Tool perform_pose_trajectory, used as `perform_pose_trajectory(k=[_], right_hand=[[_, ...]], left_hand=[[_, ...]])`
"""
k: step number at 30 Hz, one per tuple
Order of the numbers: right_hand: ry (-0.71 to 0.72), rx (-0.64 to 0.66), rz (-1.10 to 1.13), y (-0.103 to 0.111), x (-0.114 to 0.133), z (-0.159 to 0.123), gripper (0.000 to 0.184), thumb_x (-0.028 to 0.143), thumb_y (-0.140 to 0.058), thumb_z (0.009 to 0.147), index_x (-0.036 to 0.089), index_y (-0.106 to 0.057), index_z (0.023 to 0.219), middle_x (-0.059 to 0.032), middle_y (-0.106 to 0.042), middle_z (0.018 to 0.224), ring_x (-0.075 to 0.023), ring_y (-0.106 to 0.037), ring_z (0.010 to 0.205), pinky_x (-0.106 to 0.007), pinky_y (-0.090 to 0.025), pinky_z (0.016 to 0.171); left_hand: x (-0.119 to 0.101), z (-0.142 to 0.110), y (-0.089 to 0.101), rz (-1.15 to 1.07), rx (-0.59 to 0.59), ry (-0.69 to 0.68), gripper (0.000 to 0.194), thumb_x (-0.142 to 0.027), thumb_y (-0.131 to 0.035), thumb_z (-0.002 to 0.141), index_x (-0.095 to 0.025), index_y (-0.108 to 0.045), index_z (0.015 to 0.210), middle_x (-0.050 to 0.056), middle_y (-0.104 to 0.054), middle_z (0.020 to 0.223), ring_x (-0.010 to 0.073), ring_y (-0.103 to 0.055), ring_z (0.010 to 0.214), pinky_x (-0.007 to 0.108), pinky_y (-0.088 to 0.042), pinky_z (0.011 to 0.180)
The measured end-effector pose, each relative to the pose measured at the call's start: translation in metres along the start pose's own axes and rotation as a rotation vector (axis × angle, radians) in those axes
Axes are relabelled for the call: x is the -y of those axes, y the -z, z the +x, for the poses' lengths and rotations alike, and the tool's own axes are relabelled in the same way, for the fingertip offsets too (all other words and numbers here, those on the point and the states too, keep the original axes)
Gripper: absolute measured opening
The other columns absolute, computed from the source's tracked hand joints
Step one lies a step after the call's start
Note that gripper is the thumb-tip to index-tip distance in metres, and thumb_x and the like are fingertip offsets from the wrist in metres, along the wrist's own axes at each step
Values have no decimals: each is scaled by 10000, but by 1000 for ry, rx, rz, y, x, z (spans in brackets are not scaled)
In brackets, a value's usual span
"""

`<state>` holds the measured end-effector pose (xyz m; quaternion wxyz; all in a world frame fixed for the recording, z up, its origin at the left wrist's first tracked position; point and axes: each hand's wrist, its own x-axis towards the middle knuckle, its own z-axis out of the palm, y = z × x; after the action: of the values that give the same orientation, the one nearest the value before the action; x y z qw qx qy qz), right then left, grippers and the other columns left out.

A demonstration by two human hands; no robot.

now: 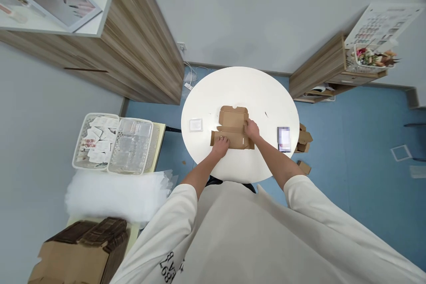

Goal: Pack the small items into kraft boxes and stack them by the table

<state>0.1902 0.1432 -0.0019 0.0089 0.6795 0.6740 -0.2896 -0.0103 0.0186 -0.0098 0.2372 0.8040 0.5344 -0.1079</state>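
Observation:
A brown cardboard box [234, 120], partly folded and opened out, lies on the white round table [239, 84] in front of me. A notch shows in its far flap. My left hand [221, 146], with a ring on one finger, has its bent fingers on the near left part of the cardboard. At the right edge, near the crease between the panels, my right hand [252, 129] grips the side flap; its fingertips are partly hidden. Left of the box is a small clear plastic case [196, 125]. A phone-like device [284, 139] with a blurred screen lies at the table's right.
White baskets [113, 142] of cards and clear cases stand on a side table at left. Beside them are a stack of white padded sheets [116, 195] and flat cardboard boxes [73, 257]. More cardboard boxes [303, 138] lie right of the table. A wooden cabinet [143, 53] rises at back left.

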Motion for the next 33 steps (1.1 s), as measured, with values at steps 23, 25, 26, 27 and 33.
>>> perform_pose_trajectory(k=[23,25,26,27,33], right_hand=[[392,107,-354,-12,14,-89,626,378,-470,962,193,-344,1547,-145,-352,1569,-349,-297,1409,-480,-239,1152],[419,144,-393,-20,15,-96,720,419,-545,923,180,-312,1562,-149,-324,1593,-340,-264,1439,-462,-197,1173],[414,151,-412,-23,16,-98,755,424,-564,910,175,-294,1570,-151,-310,1604,-338,-248,1451,-460,-180,1180],[404,154,-427,-25,16,-99,781,423,-575,902,171,-275,1578,-154,-297,1612,-336,-235,1460,-458,-168,1184],[363,159,-449,-27,18,-95,853,408,-594,883,165,-201,1599,-160,-300,1609,-322,-243,1458,-440,-176,1184]], left_hand=[[-6,5,10,-108,49,47,725,-172,-644,845,-258,-364,1508,135,34,1700,395,-522,1262,534,-540,916],[-5,3,10,-100,39,39,712,-148,-633,841,-244,-377,1499,130,29,1702,387,-530,1249,508,-551,893],[-4,3,10,-97,34,34,712,-139,-631,837,-236,-380,1496,130,29,1702,386,-532,1245,501,-552,888],[-4,2,10,-97,28,29,714,-135,-632,833,-229,-382,1495,130,30,1702,387,-531,1244,499,-550,890],[3,-8,11,-96,-12,5,725,-155,-602,831,-240,-355,1507,134,-7,1702,369,-542,1251,533,-467,1004]])
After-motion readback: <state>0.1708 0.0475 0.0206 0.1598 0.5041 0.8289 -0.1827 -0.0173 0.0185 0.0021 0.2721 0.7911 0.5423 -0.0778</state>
